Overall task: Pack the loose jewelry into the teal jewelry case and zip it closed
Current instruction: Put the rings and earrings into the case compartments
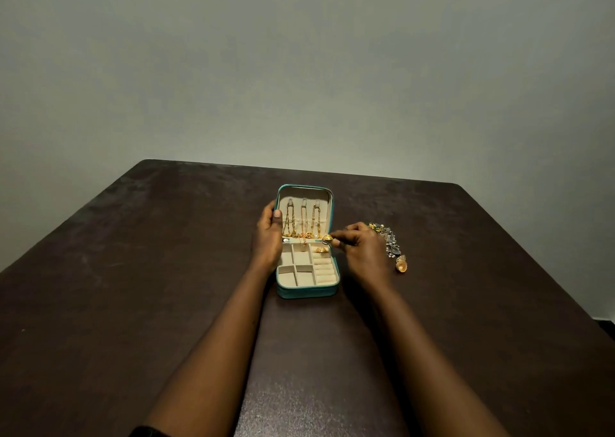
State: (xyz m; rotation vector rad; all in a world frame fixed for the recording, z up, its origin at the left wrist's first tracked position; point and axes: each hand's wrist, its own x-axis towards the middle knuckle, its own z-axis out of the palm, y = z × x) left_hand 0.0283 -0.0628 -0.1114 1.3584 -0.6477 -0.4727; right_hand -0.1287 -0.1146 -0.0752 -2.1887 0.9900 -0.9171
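Right fingers (343, 235) pinch a gold earring (327, 237); left fingers (267, 211) grip the open teal case (304, 292).

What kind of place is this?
Probably a room at home: a dark table against a plain wall, with an open case and loose jewelry on it.

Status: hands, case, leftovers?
Left hand grips open teal jewelry case. Right hand pinches gold earring over it. Silver jewelry, second gold earring loose at right.
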